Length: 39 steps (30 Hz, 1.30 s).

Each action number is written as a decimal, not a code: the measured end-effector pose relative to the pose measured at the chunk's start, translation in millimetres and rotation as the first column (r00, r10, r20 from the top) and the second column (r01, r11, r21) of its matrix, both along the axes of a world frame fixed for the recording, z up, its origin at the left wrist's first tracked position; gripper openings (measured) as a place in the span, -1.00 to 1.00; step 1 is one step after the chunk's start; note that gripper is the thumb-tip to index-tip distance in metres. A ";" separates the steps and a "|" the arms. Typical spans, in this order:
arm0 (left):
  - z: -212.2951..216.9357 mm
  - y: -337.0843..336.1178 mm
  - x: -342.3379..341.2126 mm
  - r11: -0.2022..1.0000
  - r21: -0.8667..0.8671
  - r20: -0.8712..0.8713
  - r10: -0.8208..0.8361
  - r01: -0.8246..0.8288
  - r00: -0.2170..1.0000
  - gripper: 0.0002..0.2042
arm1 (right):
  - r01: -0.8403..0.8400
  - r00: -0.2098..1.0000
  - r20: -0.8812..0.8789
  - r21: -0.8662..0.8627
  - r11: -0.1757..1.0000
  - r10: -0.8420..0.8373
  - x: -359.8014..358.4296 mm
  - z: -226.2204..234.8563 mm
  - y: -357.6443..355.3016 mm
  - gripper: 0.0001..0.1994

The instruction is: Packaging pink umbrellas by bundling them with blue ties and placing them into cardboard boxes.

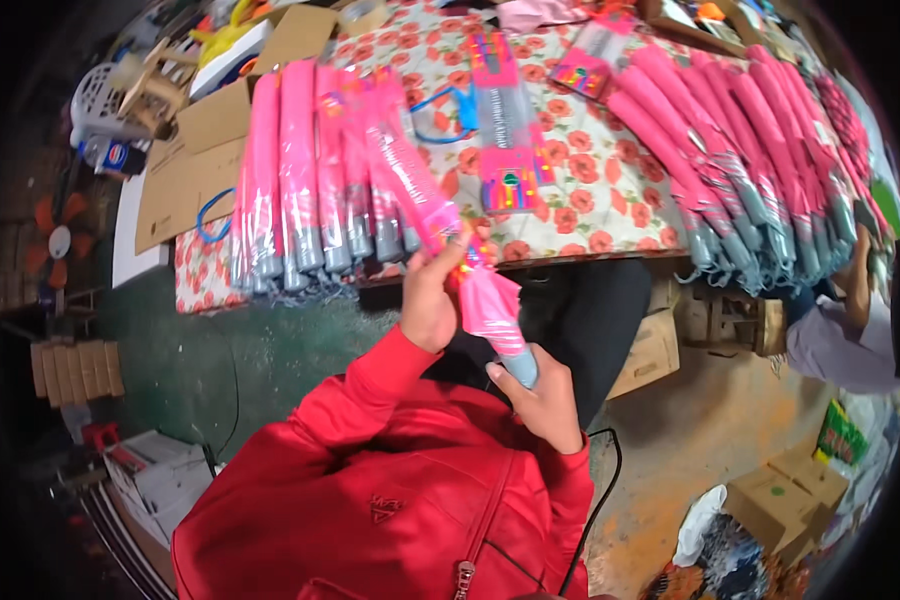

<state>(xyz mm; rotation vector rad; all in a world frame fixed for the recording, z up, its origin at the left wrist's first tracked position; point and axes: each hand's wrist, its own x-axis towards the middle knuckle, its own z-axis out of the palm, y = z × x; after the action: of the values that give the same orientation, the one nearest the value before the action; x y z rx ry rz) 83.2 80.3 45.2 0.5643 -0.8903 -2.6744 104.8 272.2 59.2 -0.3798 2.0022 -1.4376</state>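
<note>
While the flowered table (590, 225) spreads beyond both hands, heaped umbrellas (740, 150) lie past the right hand (550, 400). One pink umbrella (492, 308) slants between the hands: the left hand (432, 303) pinches it at its printed sleeve (407, 170), and the right hand wraps its grey handle (519, 369). It looks light, stiff lengthwise, soft in the cloth; the glossy sleeve probably slips, so the handle seems the surest grip.

From afar I count the wearer's two hands (432, 305), one held umbrella (492, 308), two umbrella piles (298, 170), one orange-bladed fan (60, 242), one tape roll (362, 15), one blue-labelled bottle (110, 154).
</note>
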 end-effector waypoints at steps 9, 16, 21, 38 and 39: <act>21.8 20.2 40.1 0.885 -0.034 -0.044 -0.466 0.465 0.884 -0.69 | 0.190 0.808 0.589 -0.219 0.957 -0.026 -1.8 13.4 -17.0 -0.80; 5.9 -12.6 18.3 0.954 -0.196 0.065 -0.219 0.228 0.973 -0.64 | 0.061 0.986 -0.160 0.082 0.995 -0.047 6.3 15.9 -21.2 -0.80; 2.6 -2.5 29.9 0.953 -0.132 0.023 -0.271 0.272 0.962 -0.65 | 0.059 0.976 -0.217 0.146 0.987 -0.027 7.6 11.7 -22.8 -0.81; 9.5 4.3 19.8 0.993 -0.112 0.049 -0.015 0.020 0.999 -0.69 | -0.044 0.993 -0.107 0.008 0.999 0.044 11.8 19.8 -8.9 -0.71; 11.7 3.2 20.3 0.993 -0.120 0.049 -0.002 0.008 0.999 -0.69 | -0.056 0.993 -0.107 0.000 0.998 0.055 10.2 23.1 -5.2 -0.71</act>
<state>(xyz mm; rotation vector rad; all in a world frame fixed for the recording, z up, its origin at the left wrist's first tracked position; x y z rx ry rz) 103.5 83.5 56.9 0.6029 -1.0595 -2.5999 115.0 267.0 82.3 -0.5202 2.0572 -1.4132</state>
